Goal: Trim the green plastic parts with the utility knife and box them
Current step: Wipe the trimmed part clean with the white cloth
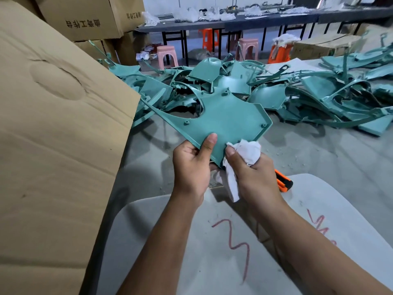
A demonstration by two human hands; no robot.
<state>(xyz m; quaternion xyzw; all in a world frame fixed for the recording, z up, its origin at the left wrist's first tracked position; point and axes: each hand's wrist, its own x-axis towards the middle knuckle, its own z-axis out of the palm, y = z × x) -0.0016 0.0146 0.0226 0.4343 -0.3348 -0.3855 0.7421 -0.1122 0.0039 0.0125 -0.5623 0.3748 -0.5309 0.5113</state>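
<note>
while my left hand [191, 165] pinches the near edge of the green part [223, 118], its long arm runs away up-left toward the cardboard box [59, 124] on that side. right hand [253, 169] is curled round a white rag [246, 152] at the part's near corner; utility knife [284, 182] lies just right of that wrist, so prob. the right hand is nearer to it.

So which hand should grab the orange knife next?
Probably the right hand: the orange knife lies just beside it. It must drop the white rag first. The left hand grips the green part.
</note>
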